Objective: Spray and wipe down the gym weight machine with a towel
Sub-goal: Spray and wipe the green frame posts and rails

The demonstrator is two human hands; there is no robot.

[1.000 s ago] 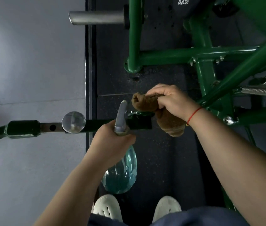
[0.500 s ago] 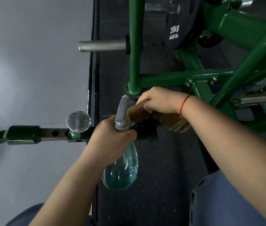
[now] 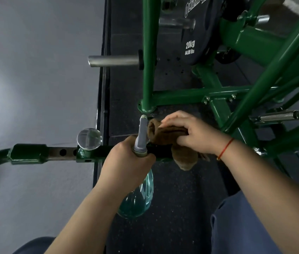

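I see my left hand (image 3: 126,162) with its fingers clamped round the neck of the spray bottle (image 3: 137,200). The clear, blue-tinted body hangs below the fist and the grey spray head (image 3: 141,136) points up and away from me. My right hand (image 3: 190,134), a red string (image 3: 225,149) at its wrist, has its fingers curled over the brown towel (image 3: 183,158). It holds the towel bunched on top of the machine's horizontal green bar (image 3: 27,153), and one end of the cloth droops below the bar. The towel's rolled edge lies just beside the spray head; I cannot tell whether they touch. Left of my left hand a round clear knob (image 3: 89,138) sits on the bar, next to a bare steel section with adjustment holes, and further left the bar curves down. Beyond the hands a green upright (image 3: 148,52) meets the base frame and carries a steel peg (image 3: 113,61) pointing left. A black 20kg plate (image 3: 198,33) hangs behind it. Slanted green tubes and a coil spring (image 3: 276,116) crowd the space to the right of the right hand. Below lie the black rubber mat (image 3: 181,198), the grey floor (image 3: 35,70) to the left and my blue trouser leg (image 3: 240,226) at the lower right.
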